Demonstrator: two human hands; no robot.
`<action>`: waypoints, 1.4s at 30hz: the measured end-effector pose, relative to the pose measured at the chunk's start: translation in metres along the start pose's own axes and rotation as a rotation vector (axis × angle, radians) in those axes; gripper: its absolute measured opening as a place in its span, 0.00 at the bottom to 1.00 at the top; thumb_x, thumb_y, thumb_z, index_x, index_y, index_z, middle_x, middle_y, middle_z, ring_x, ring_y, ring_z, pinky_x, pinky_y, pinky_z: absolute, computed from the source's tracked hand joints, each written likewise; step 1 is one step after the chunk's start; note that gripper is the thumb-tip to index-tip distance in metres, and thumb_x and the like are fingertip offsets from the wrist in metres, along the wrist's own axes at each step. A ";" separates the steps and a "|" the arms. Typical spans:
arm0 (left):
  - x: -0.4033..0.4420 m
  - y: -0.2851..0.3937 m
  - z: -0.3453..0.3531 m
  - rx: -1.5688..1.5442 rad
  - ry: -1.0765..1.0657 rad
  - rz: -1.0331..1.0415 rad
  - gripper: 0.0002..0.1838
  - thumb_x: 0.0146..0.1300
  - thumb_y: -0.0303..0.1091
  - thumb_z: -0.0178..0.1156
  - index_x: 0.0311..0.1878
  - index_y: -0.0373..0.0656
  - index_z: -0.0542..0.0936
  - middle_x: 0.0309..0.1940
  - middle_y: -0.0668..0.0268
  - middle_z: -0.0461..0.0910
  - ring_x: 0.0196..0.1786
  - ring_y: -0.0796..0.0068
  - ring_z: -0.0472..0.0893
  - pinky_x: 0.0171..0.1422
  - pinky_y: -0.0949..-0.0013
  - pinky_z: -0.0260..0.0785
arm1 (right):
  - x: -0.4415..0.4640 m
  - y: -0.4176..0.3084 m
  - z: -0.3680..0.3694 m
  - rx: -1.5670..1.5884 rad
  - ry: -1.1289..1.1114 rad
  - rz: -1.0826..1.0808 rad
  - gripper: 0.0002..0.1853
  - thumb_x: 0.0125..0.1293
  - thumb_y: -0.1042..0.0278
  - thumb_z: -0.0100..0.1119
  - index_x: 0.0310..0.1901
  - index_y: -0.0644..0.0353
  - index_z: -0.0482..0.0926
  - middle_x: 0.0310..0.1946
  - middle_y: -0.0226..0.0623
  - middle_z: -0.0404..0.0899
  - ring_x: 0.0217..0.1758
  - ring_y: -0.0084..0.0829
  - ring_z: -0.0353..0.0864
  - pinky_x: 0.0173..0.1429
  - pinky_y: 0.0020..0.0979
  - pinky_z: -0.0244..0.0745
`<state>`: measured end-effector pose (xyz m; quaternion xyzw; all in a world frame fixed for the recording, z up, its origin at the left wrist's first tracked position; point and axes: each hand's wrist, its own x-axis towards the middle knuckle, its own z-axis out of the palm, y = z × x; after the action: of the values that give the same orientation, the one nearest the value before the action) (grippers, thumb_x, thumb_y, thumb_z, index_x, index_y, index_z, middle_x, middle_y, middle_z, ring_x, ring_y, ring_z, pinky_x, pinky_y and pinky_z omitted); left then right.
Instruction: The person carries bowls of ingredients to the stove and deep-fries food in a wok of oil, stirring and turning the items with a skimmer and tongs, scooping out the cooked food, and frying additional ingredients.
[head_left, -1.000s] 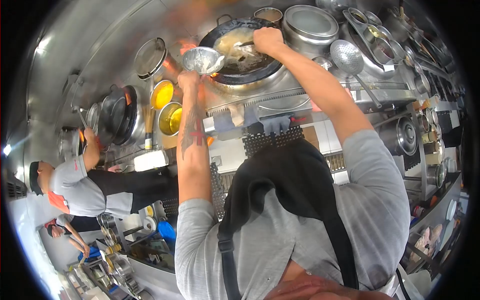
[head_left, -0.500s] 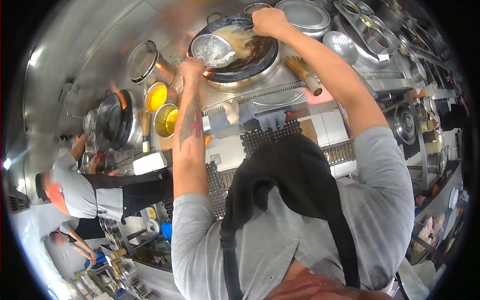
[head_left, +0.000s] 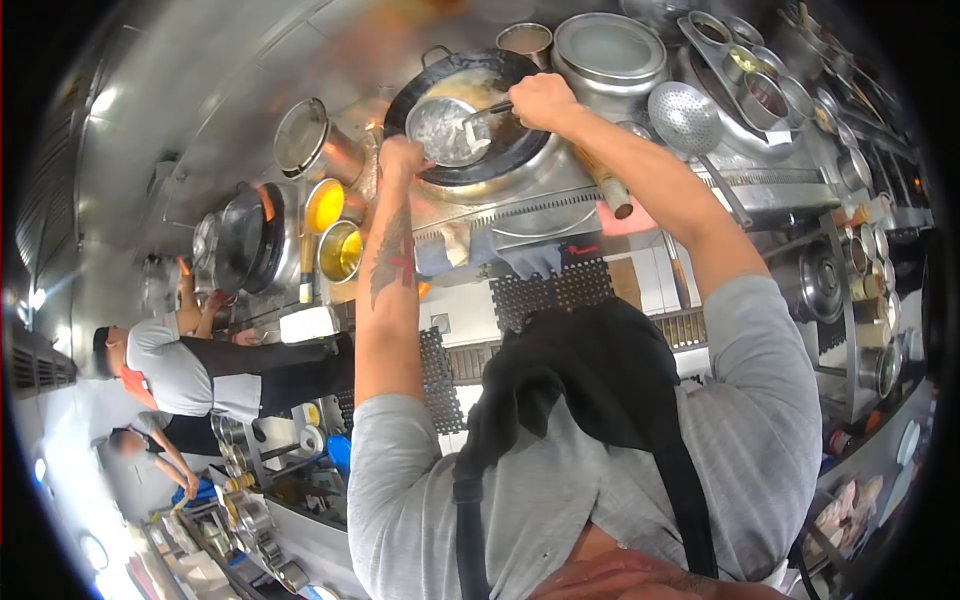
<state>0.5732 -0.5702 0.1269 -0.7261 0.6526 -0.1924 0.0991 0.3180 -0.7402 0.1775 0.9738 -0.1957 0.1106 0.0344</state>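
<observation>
My left hand is closed at the near-left edge of a round metal bowl, which is over the large black wok. White pieces show at the bowl's right side. In my right fist is the dark handle of a ladle, reaching left to the bowl. The ladle's head is hard to make out against the bowl and white pieces. Pale, bubbling liquid shows in the wok behind the bowl.
Left of the wok stand a lidded pot and containers of yellow liquid. To the right lie a bamboo brush and a perforated skimmer. A co-worker stands at another wok on the left.
The bowl looks less tilted and shows white pieces at its right side. My right hand has come lower in view, with the ladle now reaching to the bowl. The whole view has shifted slightly.
</observation>
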 end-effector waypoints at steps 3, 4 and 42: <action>-0.019 -0.010 0.022 -0.340 -0.282 -0.403 0.11 0.52 0.29 0.55 0.37 0.35 0.81 0.31 0.55 0.82 0.34 0.60 0.84 0.35 0.65 0.76 | 0.006 0.013 -0.011 0.084 0.063 0.053 0.08 0.50 0.70 0.55 0.30 0.59 0.83 0.32 0.45 0.83 0.37 0.42 0.83 0.42 0.38 0.78; -0.031 -0.017 0.041 -0.723 -0.136 -0.639 0.12 0.52 0.28 0.53 0.37 0.33 0.80 0.32 0.55 0.83 0.35 0.61 0.84 0.37 0.64 0.76 | 0.010 0.017 -0.010 0.092 0.041 0.100 0.09 0.52 0.70 0.54 0.32 0.59 0.84 0.34 0.45 0.83 0.39 0.41 0.83 0.42 0.38 0.78; -0.470 0.105 -0.117 -1.543 0.646 -1.704 0.04 0.64 0.27 0.55 0.33 0.41 0.72 0.27 0.68 0.74 0.29 0.81 0.74 0.35 0.80 0.72 | -0.045 0.285 0.123 0.248 -0.003 0.877 0.16 0.52 0.61 0.58 0.41 0.58 0.83 0.45 0.44 0.81 0.51 0.43 0.79 0.55 0.37 0.74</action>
<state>0.3950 -0.1076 0.1211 -0.7115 -0.1009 0.0728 -0.6916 0.1920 -0.9993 0.0542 0.7958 -0.5750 0.1358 -0.1329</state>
